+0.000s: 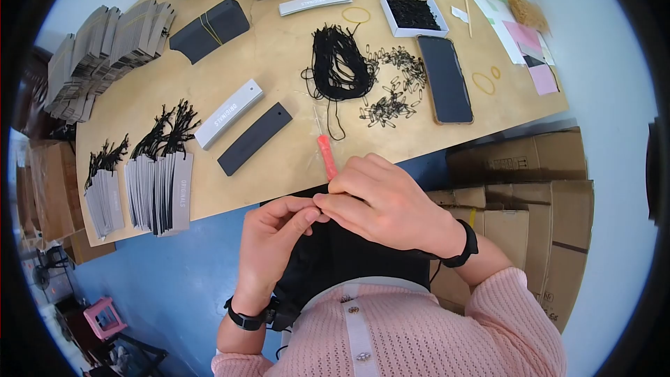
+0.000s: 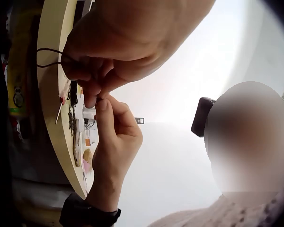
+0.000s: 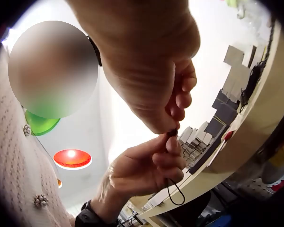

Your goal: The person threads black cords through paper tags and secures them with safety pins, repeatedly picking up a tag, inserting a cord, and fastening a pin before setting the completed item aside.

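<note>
Fingertips of my left hand (image 1: 273, 234) and right hand (image 1: 384, 202) meet in front of the body, beyond the table edge. Both pinch a thin black cord whose loop (image 3: 183, 196) hangs from the left hand (image 3: 142, 165) in the right wrist view. That loop (image 2: 48, 49) also sticks out past the left hand (image 2: 128, 42) in the left wrist view, where the right hand (image 2: 113, 151) pinches from below. Fingers hide most of the small dark bit between them. A red-handled tool (image 1: 326, 157) lies just beyond the right hand.
On the table (image 1: 279, 146) lie a black cord bundle (image 1: 338, 63), small metal clips (image 1: 384, 108), a phone (image 1: 445, 80), a white box (image 1: 415, 15), grey tags (image 1: 229, 114) and a black strip (image 1: 255, 138). Corded tags (image 1: 159, 192) stand at left; cardboard boxes (image 1: 516, 237) at right.
</note>
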Demonstrator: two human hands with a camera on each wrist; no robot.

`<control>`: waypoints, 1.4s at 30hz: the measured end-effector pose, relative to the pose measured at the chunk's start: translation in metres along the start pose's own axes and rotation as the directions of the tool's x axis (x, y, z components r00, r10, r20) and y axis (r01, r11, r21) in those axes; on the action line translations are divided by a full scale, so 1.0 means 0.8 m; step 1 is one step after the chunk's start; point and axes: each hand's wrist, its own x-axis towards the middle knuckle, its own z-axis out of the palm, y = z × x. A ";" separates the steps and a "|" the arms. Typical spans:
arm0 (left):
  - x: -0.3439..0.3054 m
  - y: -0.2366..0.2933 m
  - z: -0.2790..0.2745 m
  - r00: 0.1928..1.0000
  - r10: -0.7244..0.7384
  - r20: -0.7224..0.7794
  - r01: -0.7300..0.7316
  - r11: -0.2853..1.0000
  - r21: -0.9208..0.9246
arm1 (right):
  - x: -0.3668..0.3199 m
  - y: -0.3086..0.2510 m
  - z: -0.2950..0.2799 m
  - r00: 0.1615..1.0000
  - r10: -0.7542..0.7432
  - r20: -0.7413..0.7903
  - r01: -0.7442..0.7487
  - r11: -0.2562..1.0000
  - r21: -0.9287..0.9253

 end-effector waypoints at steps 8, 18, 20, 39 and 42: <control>0.007 -0.012 0.024 0.739 0.674 -0.003 -0.388 0.430 0.815 | 0.009 -0.001 0.011 0.998 0.062 0.028 -0.055 0.973 -0.223; 0.011 -0.015 0.012 0.934 0.316 -0.165 -0.285 0.940 0.187 | 0.002 -0.008 0.011 0.977 0.114 -0.181 -0.113 0.993 0.019; 0.008 -0.012 0.013 0.946 0.277 -0.170 -0.252 0.955 0.155 | 0.002 -0.006 0.015 0.973 0.138 -0.184 -0.135 0.990 0.029; -0.004 -0.007 0.011 0.987 0.120 -0.111 -0.112 0.991 0.075 | -0.008 -0.002 0.003 0.647 0.642 0.411 -0.689 0.263 0.675; -0.005 -0.004 0.010 0.988 0.123 -0.094 -0.114 0.988 0.100 | -0.013 0.001 -0.002 0.641 0.643 0.419 -0.714 0.299 0.633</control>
